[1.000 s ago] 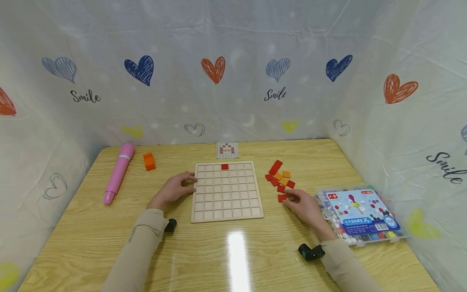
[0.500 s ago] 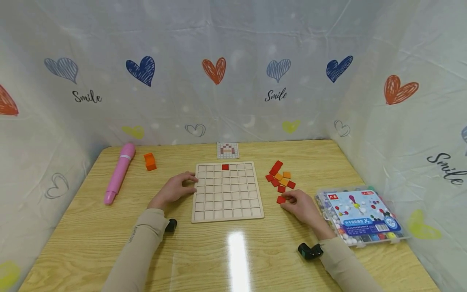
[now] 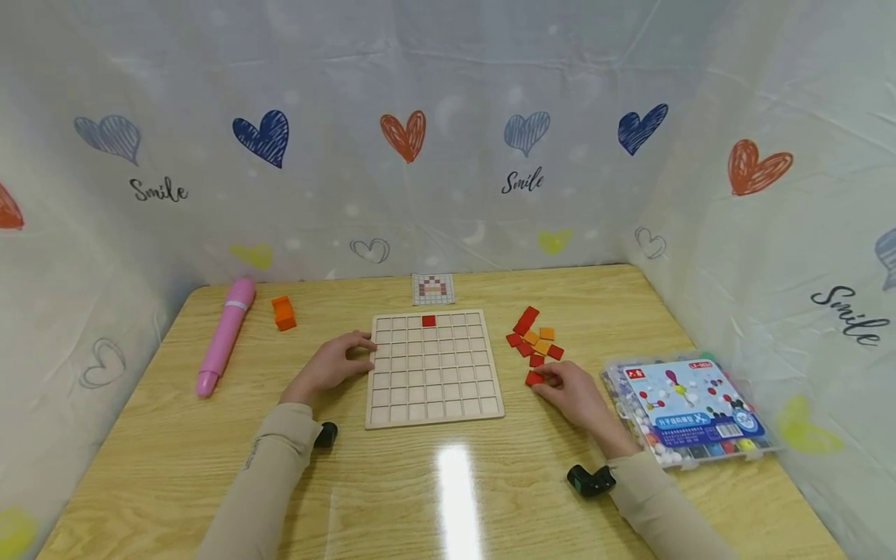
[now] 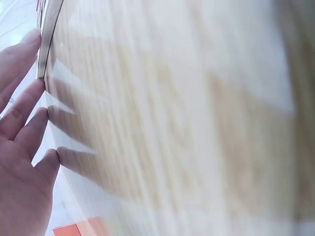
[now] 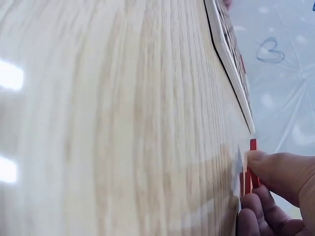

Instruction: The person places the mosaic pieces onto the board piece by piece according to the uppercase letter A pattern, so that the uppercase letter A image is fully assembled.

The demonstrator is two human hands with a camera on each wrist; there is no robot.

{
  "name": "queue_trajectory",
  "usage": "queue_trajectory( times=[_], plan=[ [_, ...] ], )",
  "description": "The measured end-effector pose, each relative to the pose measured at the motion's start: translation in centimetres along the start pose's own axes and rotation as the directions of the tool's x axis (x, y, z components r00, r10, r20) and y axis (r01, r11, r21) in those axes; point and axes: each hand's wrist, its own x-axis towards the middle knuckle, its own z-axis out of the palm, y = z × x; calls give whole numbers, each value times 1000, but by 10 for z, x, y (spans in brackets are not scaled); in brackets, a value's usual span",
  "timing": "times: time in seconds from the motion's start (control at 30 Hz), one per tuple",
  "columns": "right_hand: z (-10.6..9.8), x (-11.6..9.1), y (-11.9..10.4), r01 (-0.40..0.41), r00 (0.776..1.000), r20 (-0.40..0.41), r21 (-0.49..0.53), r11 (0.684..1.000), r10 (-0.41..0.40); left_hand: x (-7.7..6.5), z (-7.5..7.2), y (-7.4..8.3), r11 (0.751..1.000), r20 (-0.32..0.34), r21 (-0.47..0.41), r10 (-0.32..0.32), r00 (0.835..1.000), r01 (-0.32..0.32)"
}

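Observation:
A pale wooden board [image 3: 434,372] with a grid of square recesses lies in the middle of the table. One red tile [image 3: 428,320] sits in its top row. My left hand [image 3: 329,365] touches the board's left edge with fingertips and thumb. To the right of the board, my right hand [image 3: 575,395] pinches a red square tile [image 3: 533,378]; in the right wrist view the thumb presses this tile [image 5: 253,145]. Just beyond that hand lies a loose group of red tiles [image 3: 524,349] and orange tiles [image 3: 547,334].
Behind the board lies a small card [image 3: 432,289] with a printed grid pattern. A clear box [image 3: 693,412] of coloured balls stands to the right. At the left are a pink pen-shaped object [image 3: 225,338] and an orange block [image 3: 283,313]. Curtains hang around the table.
My right hand has drawn the red tile slightly left, away from the group and toward the board. My left hand keeps its place at the board's edge.

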Motion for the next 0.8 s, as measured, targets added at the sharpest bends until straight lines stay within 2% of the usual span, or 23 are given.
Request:
queue_trajectory(
  times=[0.3, 0.47, 0.63, 0.8],
  plan=[
    [6, 21, -25, 19, 1000, -6, 106, 994, -19, 0, -1, 0, 1000, -2, 11, 12, 1000, -12],
    [12, 47, -50, 16, 998, 57, 138, 990, -24, -1, -3, 0, 1000, 1, 14, 7, 1000, -7],
    [30, 80, -72, 16, 990, 135, 109, 994, -31, -1, -2, -1, 1000, 0, 12, 17, 1000, -17],
    [54, 111, -83, 103, 969, 214, 104, 989, -123, -1, -1, 0, 999, -6, 19, 28, 1000, -28]
  ],
)
